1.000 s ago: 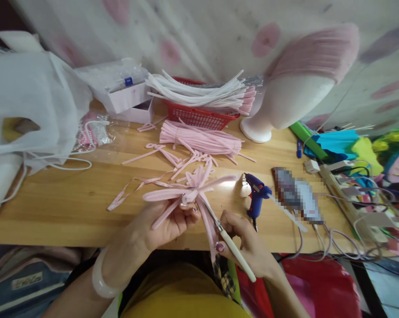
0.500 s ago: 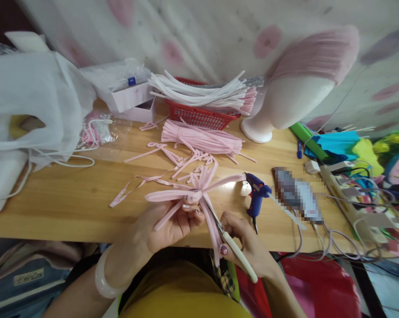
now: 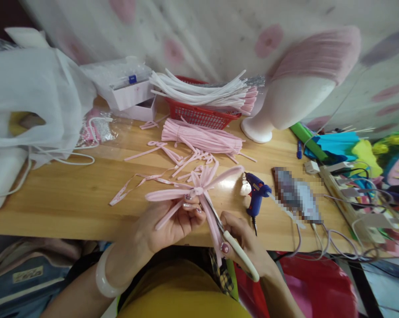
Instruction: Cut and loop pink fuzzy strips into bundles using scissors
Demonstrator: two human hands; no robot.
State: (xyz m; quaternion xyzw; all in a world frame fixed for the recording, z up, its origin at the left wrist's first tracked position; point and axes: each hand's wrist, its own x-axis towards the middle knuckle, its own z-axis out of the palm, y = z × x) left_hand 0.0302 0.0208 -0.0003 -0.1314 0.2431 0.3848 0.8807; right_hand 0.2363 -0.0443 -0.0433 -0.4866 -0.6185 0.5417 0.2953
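A pink pipe-cleaner flower [image 3: 198, 191] with long looped petals is pinched in the fingers of my left hand [image 3: 177, 218], above the table's front edge. My right hand [image 3: 241, 240] grips the white handles of a pair of scissors [image 3: 237, 254]. The metal blades point up and left, and their tips reach the underside of the flower's centre, close to my left fingertips. Whether the blades touch the pipe cleaner I cannot tell. Loose pink pipe-cleaner pieces [image 3: 195, 157] lie just behind the flower, along with a curled pink measuring tape [image 3: 146, 179].
A blue glue gun [image 3: 257, 190] stands right of the flower. Farther back are a bundle of pink pipe cleaners [image 3: 201, 136], a red basket [image 3: 199, 115] and a white foam head [image 3: 292, 99]. Cables and a power strip [image 3: 347, 201] lie at the right, white boxes [image 3: 133, 97] at back left.
The flower's centre now shows more clearly past my left fingers. My right hand and the scissors have shifted very slightly; the rest of the table looks the same.
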